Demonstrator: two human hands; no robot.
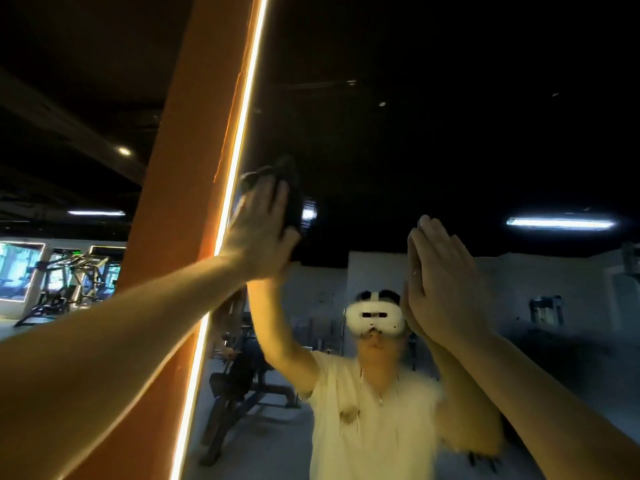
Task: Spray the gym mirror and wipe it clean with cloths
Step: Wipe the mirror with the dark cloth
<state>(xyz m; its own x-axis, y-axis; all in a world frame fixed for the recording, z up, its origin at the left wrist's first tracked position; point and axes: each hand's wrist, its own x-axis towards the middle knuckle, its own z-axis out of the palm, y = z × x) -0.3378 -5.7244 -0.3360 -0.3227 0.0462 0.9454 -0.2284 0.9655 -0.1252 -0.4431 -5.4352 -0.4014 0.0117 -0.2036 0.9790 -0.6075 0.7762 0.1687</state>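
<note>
Wiping under way: we press a dark cloth (pixel 291 194) against the gym mirror (pixel 450 133).

Our left hand (pixel 259 230), fingers straight, flattens the cloth high on the glass just beside the lit edge strip (pixel 235 150). Our right hand (pixel 446 282) lies flat, apparently empty. Next, we judge, come firm overlapping strokes. No spray bottle or container shows.

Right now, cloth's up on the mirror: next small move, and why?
Probably sweep the left hand and its dark cloth downward along the mirror. The hand presses the cloth high beside the lit strip; the right hand rests bare on the mirror.
</note>
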